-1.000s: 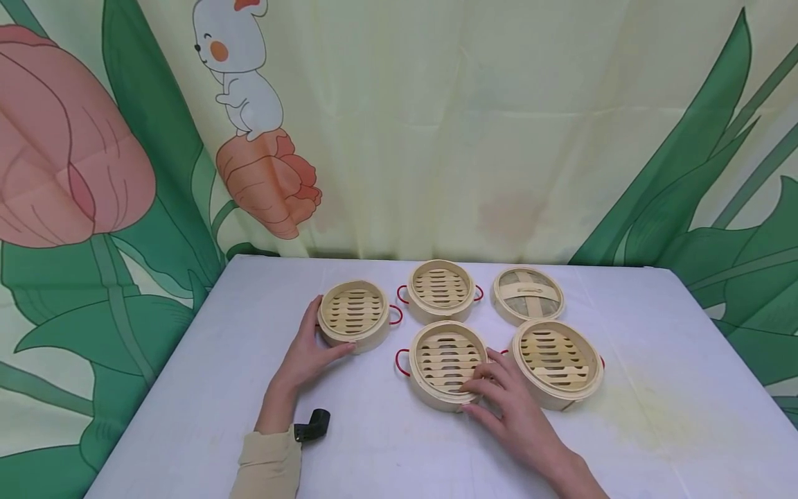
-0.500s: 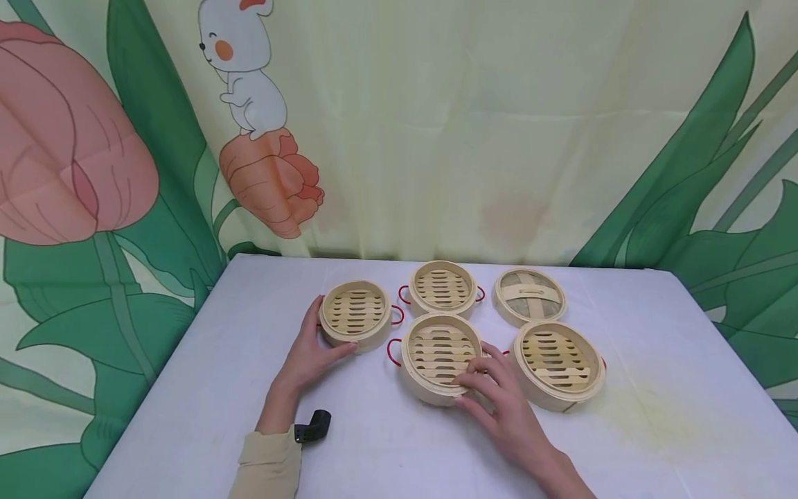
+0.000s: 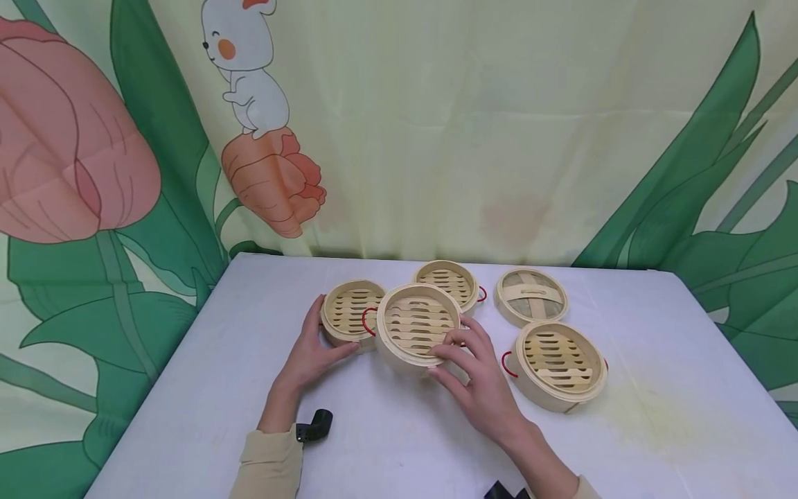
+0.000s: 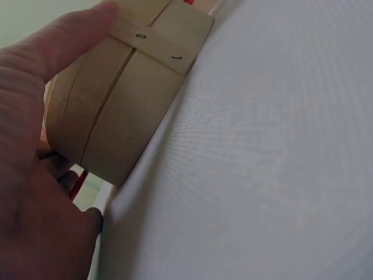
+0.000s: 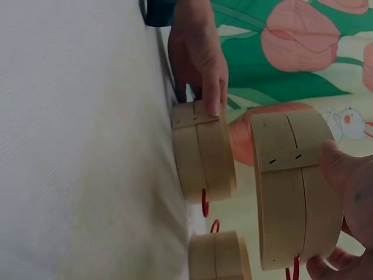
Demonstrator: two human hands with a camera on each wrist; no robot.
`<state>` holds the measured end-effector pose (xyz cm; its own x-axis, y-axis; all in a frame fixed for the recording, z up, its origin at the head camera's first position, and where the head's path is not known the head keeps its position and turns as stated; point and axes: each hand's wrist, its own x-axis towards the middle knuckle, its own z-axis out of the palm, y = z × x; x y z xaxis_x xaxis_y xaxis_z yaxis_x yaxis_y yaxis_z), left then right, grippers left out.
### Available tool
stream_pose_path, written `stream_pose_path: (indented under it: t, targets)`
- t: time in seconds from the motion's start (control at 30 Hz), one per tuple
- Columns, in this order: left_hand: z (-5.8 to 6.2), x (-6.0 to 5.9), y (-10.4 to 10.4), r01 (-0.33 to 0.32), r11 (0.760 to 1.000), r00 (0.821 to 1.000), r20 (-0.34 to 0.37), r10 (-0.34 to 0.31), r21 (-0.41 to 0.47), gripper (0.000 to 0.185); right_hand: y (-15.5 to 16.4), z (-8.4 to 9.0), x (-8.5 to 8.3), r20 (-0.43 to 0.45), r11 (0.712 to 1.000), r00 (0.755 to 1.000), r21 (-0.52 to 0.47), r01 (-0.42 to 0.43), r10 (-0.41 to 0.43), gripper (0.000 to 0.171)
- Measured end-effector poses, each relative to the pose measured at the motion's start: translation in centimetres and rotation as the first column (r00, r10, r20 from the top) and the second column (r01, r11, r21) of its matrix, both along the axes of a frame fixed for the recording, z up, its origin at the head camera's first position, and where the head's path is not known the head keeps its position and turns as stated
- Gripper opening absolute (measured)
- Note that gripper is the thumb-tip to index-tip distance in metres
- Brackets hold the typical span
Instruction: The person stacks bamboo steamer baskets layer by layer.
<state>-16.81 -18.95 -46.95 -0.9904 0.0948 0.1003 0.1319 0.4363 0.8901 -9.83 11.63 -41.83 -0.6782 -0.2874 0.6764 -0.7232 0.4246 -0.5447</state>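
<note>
Lifted since 0.5 s ago, the steamer tray (image 3: 416, 327) hangs in your right hand (image 3: 480, 384), fingers gripping its rim; your left hand (image 3: 309, 353) clasps 1 resting tray (image 3: 351, 315).

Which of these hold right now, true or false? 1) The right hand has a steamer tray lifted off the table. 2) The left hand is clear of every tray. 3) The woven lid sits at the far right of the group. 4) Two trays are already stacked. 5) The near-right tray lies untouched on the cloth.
1) True: the right hand grips the lifted tray, which the right wrist view shows clear of the table.
2) False: the left hand holds the left tray by its wall.
3) True: the lid lies far right.
4) False: no tray rests on another; the lifted one only overlaps the left one in view.
5) True: the near-right tray lies alone.
</note>
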Motion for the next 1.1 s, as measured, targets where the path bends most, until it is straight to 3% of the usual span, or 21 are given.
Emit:
stream_pose_path:
  t: [0.4,1.1]
  targets:
    - [0.3,0.0,0.3,-0.013,1.0,0.999,0.03,0.013,-0.013,0.118,-1.1,1.0,-1.6,-0.1,1.0,0.995,-0.018,0.0,-0.001,0.028]
    - [0.3,0.1,0.2,-0.026,1.0,0.999,0.038,0.027,-0.016,0.117,-3.3,2.2,-4.5,-0.076,1.0,0.997,-0.015,-0.007,0.006,0.022]
